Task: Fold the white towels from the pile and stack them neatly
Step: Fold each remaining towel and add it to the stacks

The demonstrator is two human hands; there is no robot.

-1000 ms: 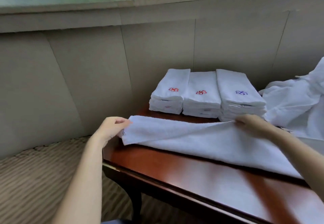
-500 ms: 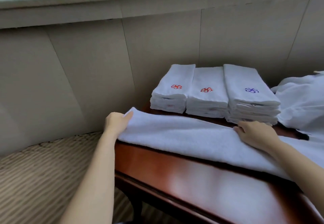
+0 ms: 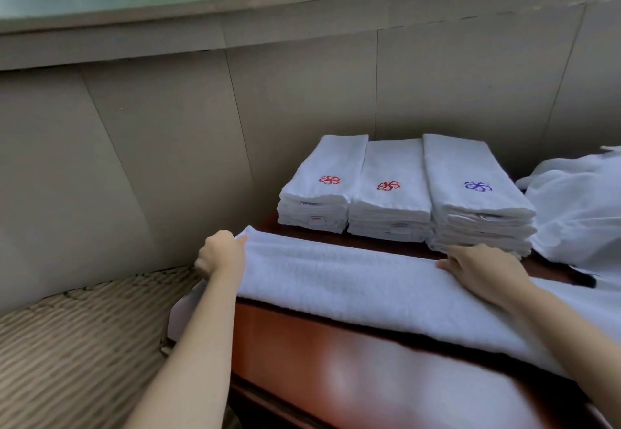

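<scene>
A long white towel (image 3: 353, 280) lies folded lengthwise across the reddish wooden table (image 3: 336, 361). My left hand (image 3: 220, 253) pinches its left end at the table's left edge. My right hand (image 3: 484, 267) rests flat, palm down, on the towel's far edge near the middle. Behind the towel stand three stacks of folded white towels: the left stack (image 3: 322, 186) and the middle stack (image 3: 389, 193) have red emblems on top, the right stack (image 3: 477, 193) a blue one. The loose pile of white towels (image 3: 581, 206) lies at the far right.
A beige panelled wall (image 3: 168, 146) runs behind the table, with a window sill (image 3: 235, 8) above it. Striped carpet (image 3: 77, 344) covers the floor to the left. A small dark object (image 3: 586, 280) lies beside the pile.
The lifted top layer has been laid down flat on the table, and both hands came down with it. The view has shifted slightly left.
</scene>
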